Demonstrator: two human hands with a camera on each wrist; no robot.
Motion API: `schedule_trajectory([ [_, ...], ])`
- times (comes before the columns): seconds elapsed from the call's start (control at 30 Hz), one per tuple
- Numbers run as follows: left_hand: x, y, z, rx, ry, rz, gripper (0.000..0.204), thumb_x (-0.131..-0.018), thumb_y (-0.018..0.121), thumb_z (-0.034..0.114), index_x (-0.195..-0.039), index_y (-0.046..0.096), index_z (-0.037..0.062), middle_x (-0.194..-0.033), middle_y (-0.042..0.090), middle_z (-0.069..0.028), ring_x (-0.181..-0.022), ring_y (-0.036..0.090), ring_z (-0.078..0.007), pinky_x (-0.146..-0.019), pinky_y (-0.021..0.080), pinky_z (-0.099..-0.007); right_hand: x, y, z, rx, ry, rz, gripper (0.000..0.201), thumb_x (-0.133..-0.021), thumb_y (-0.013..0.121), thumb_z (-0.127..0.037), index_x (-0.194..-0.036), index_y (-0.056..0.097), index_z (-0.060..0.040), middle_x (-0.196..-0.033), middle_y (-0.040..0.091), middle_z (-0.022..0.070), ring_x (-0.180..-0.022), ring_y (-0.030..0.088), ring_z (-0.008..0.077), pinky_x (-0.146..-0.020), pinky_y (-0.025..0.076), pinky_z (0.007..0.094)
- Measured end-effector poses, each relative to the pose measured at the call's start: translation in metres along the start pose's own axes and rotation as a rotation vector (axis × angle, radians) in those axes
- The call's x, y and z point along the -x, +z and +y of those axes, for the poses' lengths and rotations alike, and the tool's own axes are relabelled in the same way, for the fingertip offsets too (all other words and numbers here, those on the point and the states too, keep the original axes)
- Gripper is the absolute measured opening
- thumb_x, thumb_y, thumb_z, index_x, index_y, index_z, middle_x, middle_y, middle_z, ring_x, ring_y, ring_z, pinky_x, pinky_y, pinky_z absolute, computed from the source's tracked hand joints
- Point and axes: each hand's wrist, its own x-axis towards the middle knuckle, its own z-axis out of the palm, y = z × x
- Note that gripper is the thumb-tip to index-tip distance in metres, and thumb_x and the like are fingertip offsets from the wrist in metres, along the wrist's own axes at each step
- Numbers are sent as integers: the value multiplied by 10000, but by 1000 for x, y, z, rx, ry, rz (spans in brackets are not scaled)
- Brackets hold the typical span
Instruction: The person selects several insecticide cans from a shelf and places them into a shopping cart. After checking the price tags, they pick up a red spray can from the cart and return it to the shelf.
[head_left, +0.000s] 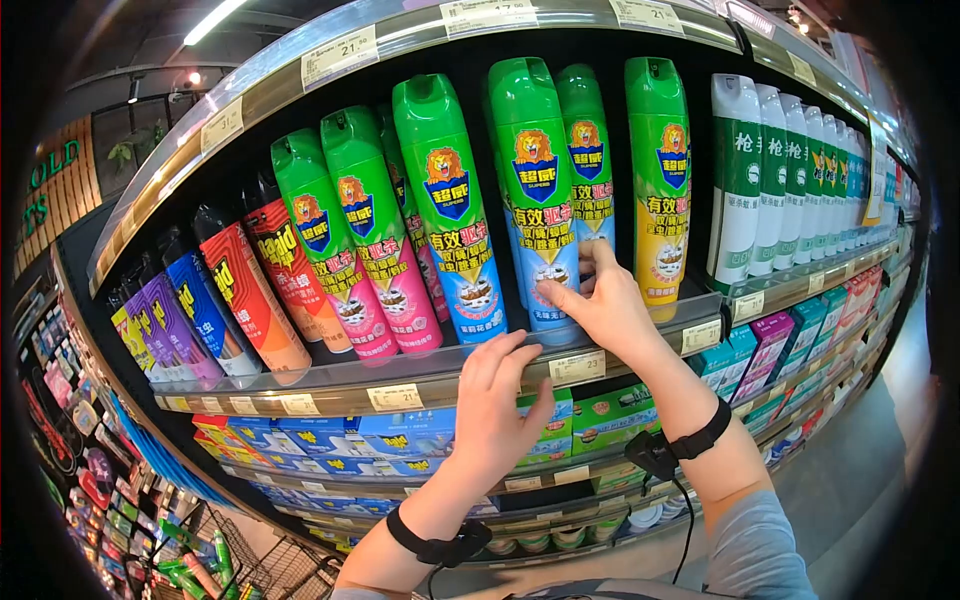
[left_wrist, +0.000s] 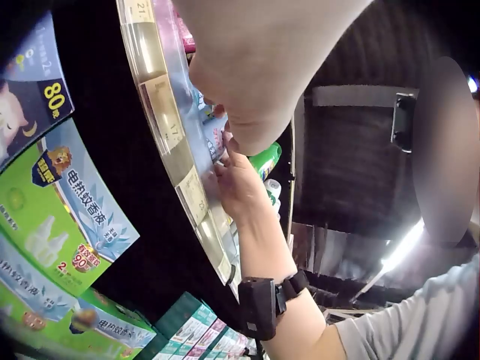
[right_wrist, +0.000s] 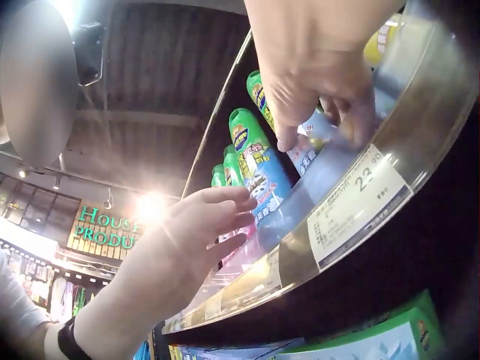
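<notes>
Clear plastic runs along the front edge of the long curved shelf (head_left: 420, 385), with little price tags stuck on it. On the shelf stand many tall spray cans in a row. Near the left end are dark cans (head_left: 245, 290) with orange and purple wraps. In the middle are green-topped cans (head_left: 365, 235) with a lion picture and pink bottoms. Toward the right end stand white and green cans (head_left: 738, 180). Under the shelf sit green and blue boxes (head_left: 600, 410).

Right in the middle, close to the front edge, stands the blue-bottomed green can (head_left: 538, 190). The right hand (head_left: 598, 305) reaches up to its bottom part. Its fingers (head_left: 560, 298) are bent and touch the blue label low down, with the thumb on the other side. I cannot tell for sure if it has a firm hold or is only touching.

The left hand (head_left: 492, 400) is lower, at the shelf's front edge, just left of the right hand. Its fingers are spread and mostly straight, and the tips rest on the plastic edge. It holds nothing. Each wrist wears a black band (head_left: 440, 545).
</notes>
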Motion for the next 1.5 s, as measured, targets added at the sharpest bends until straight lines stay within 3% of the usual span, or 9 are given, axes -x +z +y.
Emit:
schedule_trajectory([
  [0.23, -1, 16, 3, -174, 15, -30, 486, -755, 772, 122, -1206, 602, 56, -1355, 568, -183, -1234, 512, -387, -1049, 394, -500, 4, 5, 3, 68, -46, 60, 648, -795, 829, -412, -1185, 510, -5, -957, 711, 153, -782, 698, 256, -707, 554, 368],
  [0.57, -3, 28, 3, -266, 41, 27, 510, -727, 772, 154, -1197, 604, 49, -1277, 596, -150, -1181, 523, -358, -1033, 381, -478, 3, 6, 7, 107, -42, 39, 684, -806, 810, -462, -1203, 506, 4, -976, 707, 157, -757, 699, 244, -696, 554, 377],
  [0.87, -1, 31, 1, -312, 60, 45, 510, -732, 759, 146, -1194, 579, 28, -1249, 590, -152, -1164, 523, -357, -1024, 386, -484, 5, 3, 1, 113, -30, 21, 715, -798, 821, -458, -1227, 490, 9, -997, 699, 163, -796, 703, 265, -701, 559, 383],
  [0.93, -1, 31, 1, -312, 68, 54, 490, -734, 750, 135, -1171, 560, 22, -1252, 585, -158, -1159, 522, -360, -1021, 387, -486, 7, 2, 0, 129, -86, 22, 731, -792, 799, -472, -1243, 468, -3, -987, 711, 189, -856, 717, 368, -734, 558, 462],
  [1.03, 0, 31, 1, -310, 63, 51, 443, -730, 746, 122, -1118, 551, 31, -1254, 582, -163, -1151, 522, -369, -1019, 387, -488, 10, 1, 0, 109, -100, -9, 704, -795, 789, -408, -1268, 446, -15, -988, 705, 201, -876, 708, 391, -740, 556, 472],
  [1.13, -1, 32, 2, -310, 55, 51, 401, -725, 745, 110, -1064, 543, 41, -1248, 581, -170, -1150, 521, -379, -1014, 390, -491, 11, 2, 3, 181, -93, -30, 747, -794, 808, -339, -1324, 414, 9, -1048, 705, 179, -848, 720, 314, -715, 580, 404],
  [1.27, 0, 35, 2, -311, 66, 71, 369, -725, 710, 102, -1040, 536, 24, -1231, 583, -194, -1150, 528, -374, -1023, 399, -512, 13, 5, 5, 207, -126, -8, 750, -795, 799, -328, -1340, 404, 4, -1055, 705, 185, -859, 725, 328, -717, 576, 413],
  [1.33, 0, 35, 2, -317, 50, 67, 352, -717, 710, 99, -1010, 527, 29, -1225, 582, -198, -1148, 528, -378, -1020, 402, -519, 16, 6, 5, 204, -149, 9, 737, -809, 752, -373, -1350, 392, -24, -1020, 690, 232, -918, 686, 426, -760, 550, 492],
  [1.5, 1, 37, 2, -307, 43, 82, 347, -714, 730, 96, -986, 520, 45, -1236, 574, -192, -1145, 526, -391, -1020, 400, -523, 21, 9, 8, 86, -187, 131, 749, -828, 755, -306, -1394, 391, 24, -1027, 665, 214, -934, 675, 376, -801, 546, 432],
])
